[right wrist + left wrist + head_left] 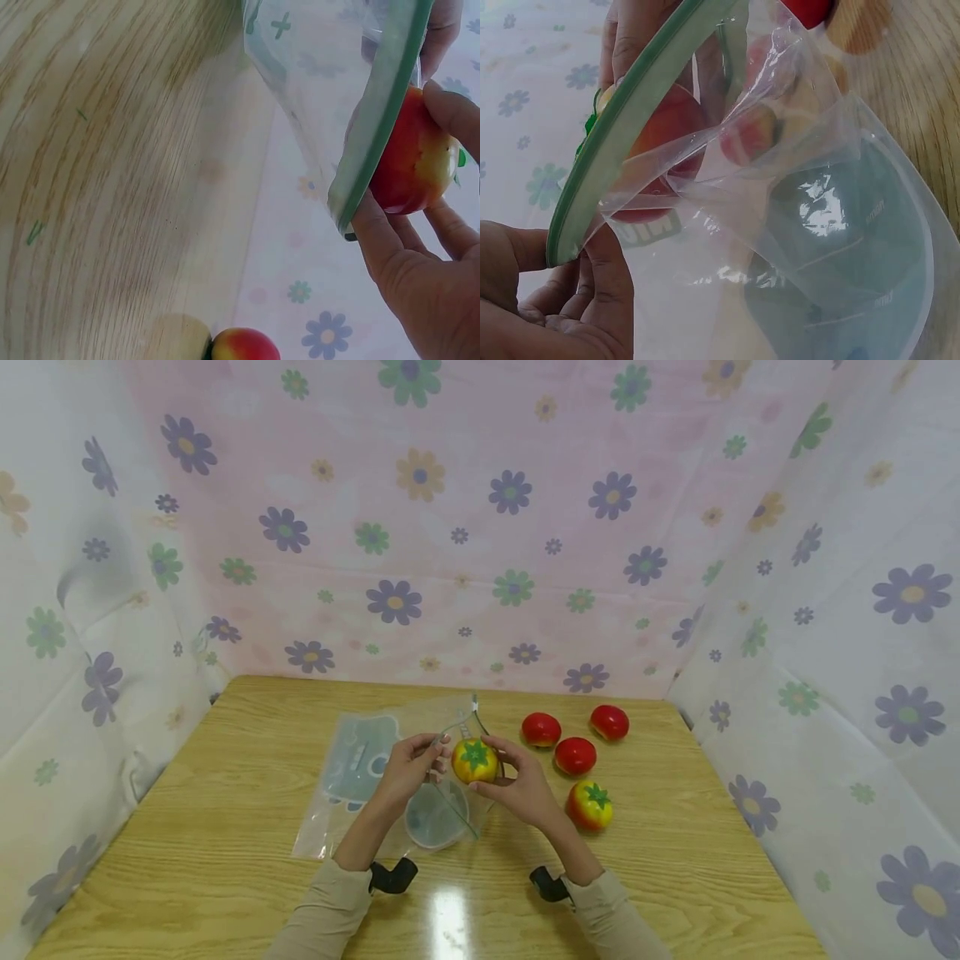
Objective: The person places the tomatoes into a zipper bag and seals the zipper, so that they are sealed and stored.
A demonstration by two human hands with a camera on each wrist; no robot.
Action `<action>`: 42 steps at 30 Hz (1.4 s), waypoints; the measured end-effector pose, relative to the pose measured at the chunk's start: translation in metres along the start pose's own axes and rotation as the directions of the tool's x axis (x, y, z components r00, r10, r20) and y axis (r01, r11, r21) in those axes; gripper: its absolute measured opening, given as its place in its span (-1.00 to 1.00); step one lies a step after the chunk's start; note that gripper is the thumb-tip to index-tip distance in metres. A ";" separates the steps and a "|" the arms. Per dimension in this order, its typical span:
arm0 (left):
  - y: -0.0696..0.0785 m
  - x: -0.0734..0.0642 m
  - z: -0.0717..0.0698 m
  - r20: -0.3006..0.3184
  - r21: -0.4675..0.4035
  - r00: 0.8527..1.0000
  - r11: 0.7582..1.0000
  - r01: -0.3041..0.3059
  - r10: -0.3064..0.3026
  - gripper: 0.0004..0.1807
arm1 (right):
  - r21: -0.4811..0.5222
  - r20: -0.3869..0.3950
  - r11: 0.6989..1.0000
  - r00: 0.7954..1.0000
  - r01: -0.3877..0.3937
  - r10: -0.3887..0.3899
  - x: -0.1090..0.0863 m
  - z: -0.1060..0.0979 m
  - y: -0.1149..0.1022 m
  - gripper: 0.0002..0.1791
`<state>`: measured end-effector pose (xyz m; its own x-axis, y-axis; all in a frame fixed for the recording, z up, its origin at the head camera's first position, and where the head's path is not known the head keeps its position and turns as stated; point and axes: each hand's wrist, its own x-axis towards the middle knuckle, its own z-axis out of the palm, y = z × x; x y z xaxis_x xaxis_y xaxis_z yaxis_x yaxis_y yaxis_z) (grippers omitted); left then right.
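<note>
A yellow and red toy tomato [475, 762] with a green star-shaped top is in my right hand [525, 787], fingers and thumb round its sides. It sits at the mouth of a clear zip bag [795, 225] with green edging and blue-grey prints. My left hand [408, 767] pinches one end of the green edge [592, 165] between thumb and fingers, and the mouth stands apart. In the right wrist view the right fingers [375, 229] also touch the other end of the edge. From the left wrist, the tomato shows partly through the plastic.
Right of the bag lie three red toy fruits [575, 756], their tops hidden. Nearer stands another yellow and red toy tomato [589, 805]. The wooden table [675, 860] meets flowered cloth [465, 552] at the back and sides. Black wrist mounts [393, 877] sit on both forearms.
</note>
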<state>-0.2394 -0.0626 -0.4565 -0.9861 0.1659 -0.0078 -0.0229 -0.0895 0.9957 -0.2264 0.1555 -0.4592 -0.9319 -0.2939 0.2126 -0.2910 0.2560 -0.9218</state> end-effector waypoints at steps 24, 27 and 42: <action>-0.001 -0.003 -0.001 0.000 -0.005 1.000 1.000 0.008 -0.008 -0.66 | -0.095 -0.034 0.993 0.998 -0.064 0.061 -0.002 0.009 -0.005 -0.28; -0.001 -0.003 -0.002 0.005 -0.005 1.000 1.000 0.012 -0.012 -0.65 | -0.103 -0.027 0.992 0.998 -0.066 0.063 -0.001 0.010 -0.003 -0.28; -0.005 -0.001 -0.005 0.001 -0.006 1.000 1.000 0.022 -0.022 -0.66 | -0.128 -0.045 0.989 0.997 -0.075 0.070 0.001 0.014 0.001 -0.29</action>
<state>-0.2389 -0.0671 -0.4618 -0.9852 0.1687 -0.0295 -0.0455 -0.0918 0.9947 -0.2247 0.1422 -0.4644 -0.9588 -0.2332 0.1624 -0.2457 0.3928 -0.8862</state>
